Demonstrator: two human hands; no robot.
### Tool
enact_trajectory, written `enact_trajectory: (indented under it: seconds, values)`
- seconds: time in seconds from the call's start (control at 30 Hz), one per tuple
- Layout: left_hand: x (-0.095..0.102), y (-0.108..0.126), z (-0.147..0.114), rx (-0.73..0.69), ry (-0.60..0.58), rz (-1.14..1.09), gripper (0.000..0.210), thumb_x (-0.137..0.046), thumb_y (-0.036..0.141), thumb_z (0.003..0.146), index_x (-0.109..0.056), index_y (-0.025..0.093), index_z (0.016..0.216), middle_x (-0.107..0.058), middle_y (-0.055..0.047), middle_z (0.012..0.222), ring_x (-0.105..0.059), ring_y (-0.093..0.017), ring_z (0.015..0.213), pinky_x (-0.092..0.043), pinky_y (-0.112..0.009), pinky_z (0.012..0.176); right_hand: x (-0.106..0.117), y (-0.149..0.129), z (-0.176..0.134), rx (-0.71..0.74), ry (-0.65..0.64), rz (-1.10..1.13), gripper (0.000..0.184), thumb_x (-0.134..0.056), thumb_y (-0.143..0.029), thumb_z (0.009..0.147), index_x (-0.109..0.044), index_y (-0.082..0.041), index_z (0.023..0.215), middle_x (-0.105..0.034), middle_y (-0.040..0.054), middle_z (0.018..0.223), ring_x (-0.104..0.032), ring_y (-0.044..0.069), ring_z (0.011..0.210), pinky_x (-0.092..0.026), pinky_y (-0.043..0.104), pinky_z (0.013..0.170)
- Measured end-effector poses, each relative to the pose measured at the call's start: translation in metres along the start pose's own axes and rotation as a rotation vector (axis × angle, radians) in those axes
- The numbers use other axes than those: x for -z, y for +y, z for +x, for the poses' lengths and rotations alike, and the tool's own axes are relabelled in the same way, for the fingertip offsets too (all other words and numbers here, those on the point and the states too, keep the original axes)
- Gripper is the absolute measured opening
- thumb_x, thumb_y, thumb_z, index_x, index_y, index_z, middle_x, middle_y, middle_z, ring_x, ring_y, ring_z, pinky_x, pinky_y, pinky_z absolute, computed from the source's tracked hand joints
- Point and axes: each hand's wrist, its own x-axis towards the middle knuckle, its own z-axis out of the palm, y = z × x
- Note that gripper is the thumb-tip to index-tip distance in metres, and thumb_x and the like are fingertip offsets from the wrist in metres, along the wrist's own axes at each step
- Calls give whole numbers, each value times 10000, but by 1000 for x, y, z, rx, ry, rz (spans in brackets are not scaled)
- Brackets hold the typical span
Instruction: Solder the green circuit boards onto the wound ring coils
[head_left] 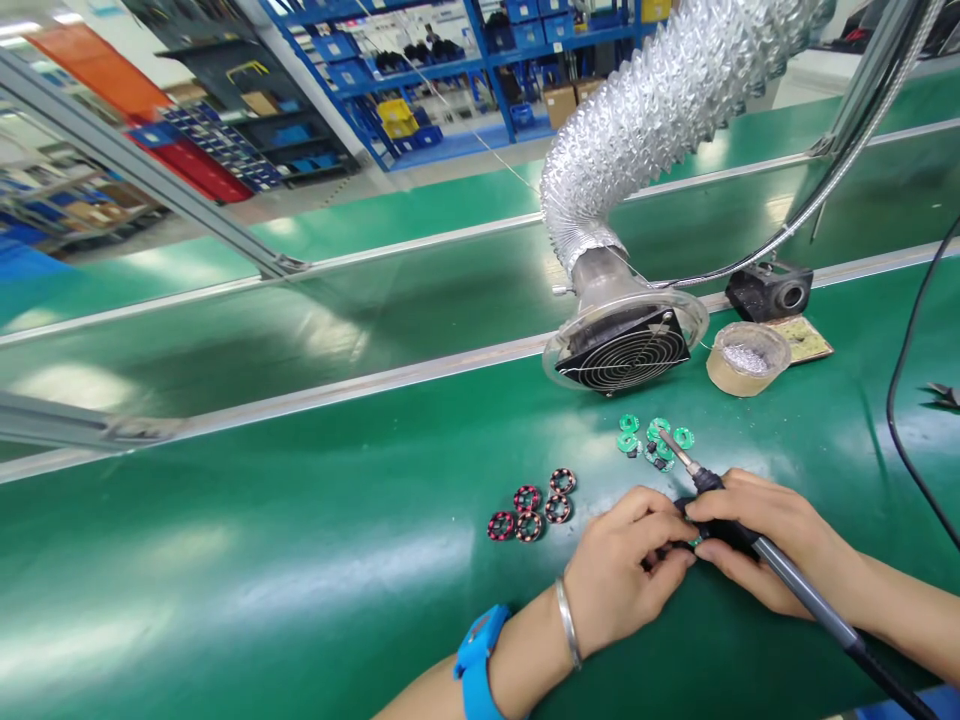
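A soldering iron [799, 578] lies in my right hand [787, 535], its tip slanting up and left over the green boards. The fingers of that hand are closed round its dark grip. My left hand [626, 560] has its fingertips pinched on a small dark part with a bit of green [696, 541]. Both hands' fingertips meet at this part and mostly cover it. Up and left of the hands sit several ring-shaped copper-wound coils [528, 526]. Small round green circuit boards [683, 438], several of them with dark connectors among them, rest just beyond the iron's tip.
A fume extractor fan [626, 355] on a silver flexible duct [645, 120] hangs over the green bench. Behind the boards are a round tub of metal shavings [739, 375], a yellowish sponge tray [806, 340] and a black iron holder [772, 290]. Pliers [943, 396] lie far right, near a black cable [896, 420].
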Motion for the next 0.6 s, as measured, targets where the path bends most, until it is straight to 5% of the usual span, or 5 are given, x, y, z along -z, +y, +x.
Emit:
enact_trajectory:
  seconds: [0.17,0.4,0.6]
  values:
    - [-7,2,2,-64,-9,318,71,-606,232,870,-665,210,903,-699,-68,1034,-678,-197,882,-545,-301,776,7,4,0,-38,-29,57,248,-541,-135,905,-554,-207,1142,-682,41,915,-656,141,799,-555,252,725]
    - [-6,-1,-5,-146,-31,143,99,-651,307,851,-659,211,828,-750,-41,955,-711,-153,837,-533,-228,751,1,12,-8,-14,65,-10,290,-475,-127,940,-537,-224,1207,-729,27,928,-715,143,792,-591,227,722]
    - [-7,8,-24,-238,-186,377,94,-648,298,844,-647,217,891,-737,-26,1014,-683,-168,772,-498,-271,686,0,12,-7,31,63,-76,253,-476,-143,946,-549,-211,1179,-730,34,884,-717,153,751,-598,234,695]
